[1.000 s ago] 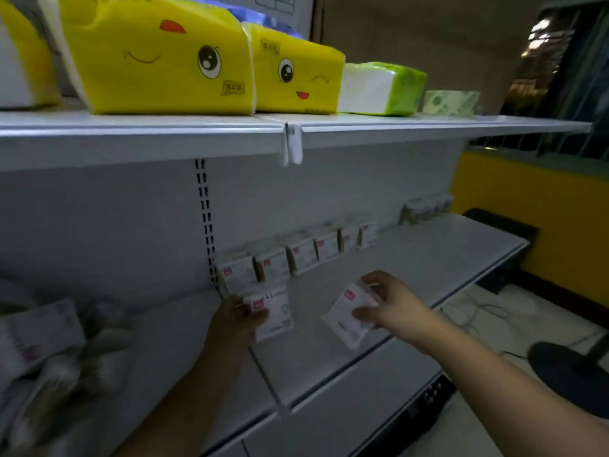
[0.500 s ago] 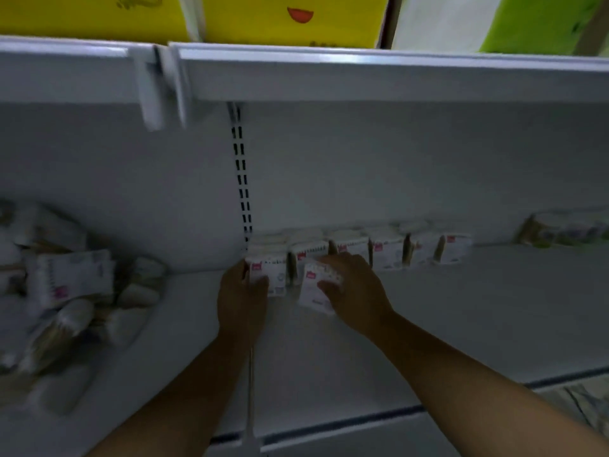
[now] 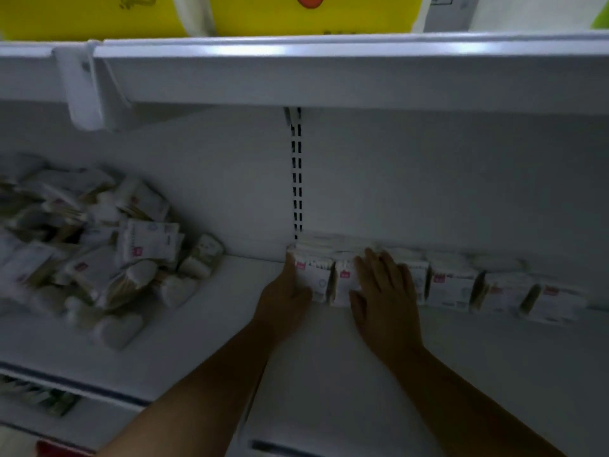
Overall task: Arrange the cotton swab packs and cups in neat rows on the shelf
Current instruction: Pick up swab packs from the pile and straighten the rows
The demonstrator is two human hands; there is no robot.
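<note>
A row of white cotton swab packs [image 3: 451,286] with small red labels stands along the back wall of the white shelf [image 3: 329,374]. My left hand [image 3: 285,296] grips the left side of the leftmost pack [image 3: 314,275]. My right hand [image 3: 384,291] lies flat, fingers spread, against the fronts of the packs beside it, partly covering the second pack [image 3: 344,283]. A loose heap of swab packs [image 3: 99,245] lies on the shelf's left section. No cups are clearly visible.
The upper shelf [image 3: 329,67] overhangs close above, carrying yellow tissue packs [image 3: 296,11]. A slotted upright [image 3: 296,173] runs down the back wall behind the row. Bare shelf surface extends in front of the row and to the right.
Both hands carried a pack each from mid-shelf to the back wall. The right hand's pack now stands in the row and that hand has flattened against it. The camera moved closer.
</note>
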